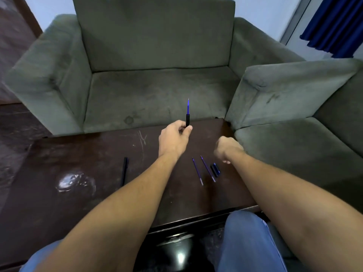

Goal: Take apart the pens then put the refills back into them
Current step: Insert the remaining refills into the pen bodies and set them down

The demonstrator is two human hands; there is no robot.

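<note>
My left hand [173, 139] grips a black pen barrel [187, 120] upright above the dark table [98, 158], and a blue refill [188, 106] sticks up out of its top. My right hand [227, 151] hovers to the right with its fingers curled downward; whether it holds anything is hidden. Two loose blue refills [197, 171] [207, 168] lie side by side on the table below the hands. Small dark pen parts [215, 169] lie just right of them. A black pen barrel [124, 171] lies alone further left.
A grey-green armchair [155, 75] stands right behind the table. A second grey-green seat [294, 107] crowds the table's right corner. A pale smudge [68, 182] marks the table's left part. My knees in blue trousers [245, 242] sit at the near edge.
</note>
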